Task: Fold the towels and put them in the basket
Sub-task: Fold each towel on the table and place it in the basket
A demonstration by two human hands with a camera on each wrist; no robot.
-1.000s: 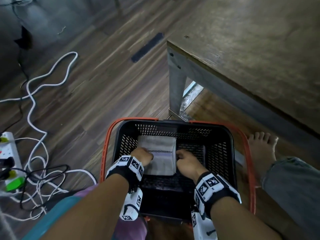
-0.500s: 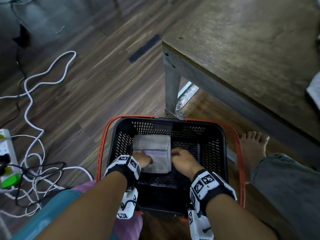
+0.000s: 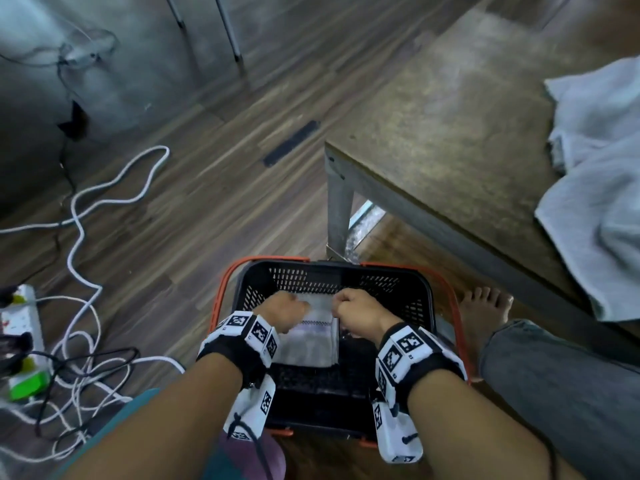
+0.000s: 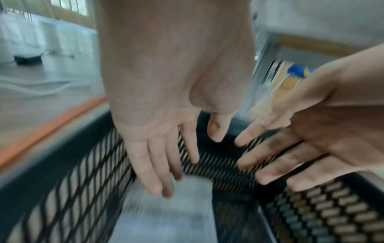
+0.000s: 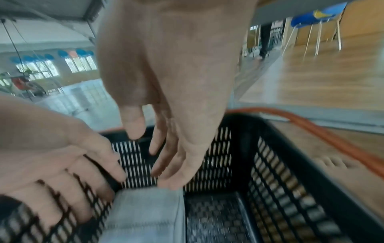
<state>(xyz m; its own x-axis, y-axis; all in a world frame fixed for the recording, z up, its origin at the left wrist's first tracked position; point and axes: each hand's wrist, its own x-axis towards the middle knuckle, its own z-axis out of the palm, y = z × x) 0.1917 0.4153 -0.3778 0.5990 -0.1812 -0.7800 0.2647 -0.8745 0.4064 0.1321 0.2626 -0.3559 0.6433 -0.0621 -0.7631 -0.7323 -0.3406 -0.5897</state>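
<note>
While above the folded towel (image 3: pixel 313 337) in the basket (image 3: pixel 424 299), both hands loose-fingered, empty.

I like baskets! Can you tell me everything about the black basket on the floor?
The basket is black plastic with walls and bottom full of little holes, and an orange handle lying around its rim. It stands upright on the wooden floor beside the table leg. A folded pale towel lies flat inside, toward its left side. Both hands hang open over it, fingers loose; neither holds the basket.

1. Basket (image 3: pixel 426 299): on floor, before table (image 3: pixel 450 126) leg.
2. Folded towel (image 3: pixel 311 341): in basket, left part.
3. Unfolded towels (image 3: pixel 599 188): on table, right.
4. Cables (image 3: pixel 79 216): floor, left of basket.
</note>
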